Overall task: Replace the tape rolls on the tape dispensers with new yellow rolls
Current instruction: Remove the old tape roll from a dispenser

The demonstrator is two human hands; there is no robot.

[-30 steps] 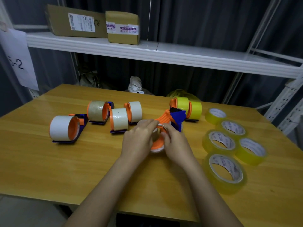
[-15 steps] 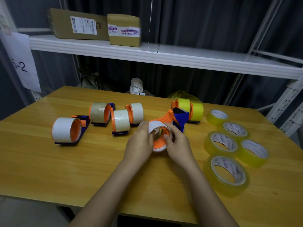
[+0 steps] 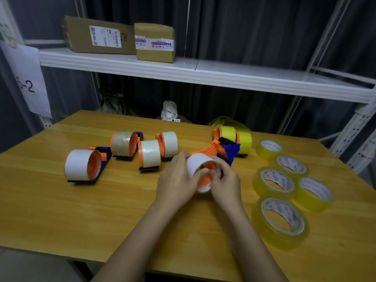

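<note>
both hands, left hand (image 3: pixel 176 181) and right hand (image 3: pixel 225 183), curl fingers around white used tape roll (image 3: pixel 198 166), working it off orange-blue plastic dispenser (image 3: pixel 222 150) tilted above wooden surface (image 3: pixel 101 210).

Both hands (image 3: pixel 200 181) on white roll (image 3: pixel 196 164)

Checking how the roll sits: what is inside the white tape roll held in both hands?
Inside the white tape roll, an orange plastic hub shows. Left hand and right hand cover the rest.
</note>
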